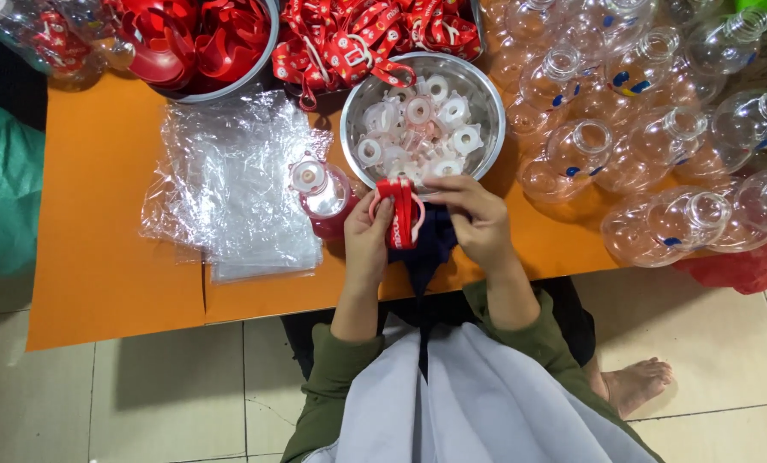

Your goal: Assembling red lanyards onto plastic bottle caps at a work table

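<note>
Both my hands meet over the front edge of an orange table (109, 257). My left hand (368, 240) and my right hand (478, 219) together hold a red strap with a pinkish ring (400, 216), upright between the fingers. A dark blue cloth (430, 249) lies under the hands. Just beyond them stands a steel bowl (486, 99) filled with several white plastic caps (418, 129). A small clear bottle with a red base and white cap (321, 193) stands just left of my left hand.
A stack of clear plastic bags (229, 180) lies on the left. Many clear empty bottles (640, 129) are piled at the right. A bowl of red parts (195, 43) and a heap of red straps (357, 34) sit at the back. A red bag (735, 270) hangs at the right edge.
</note>
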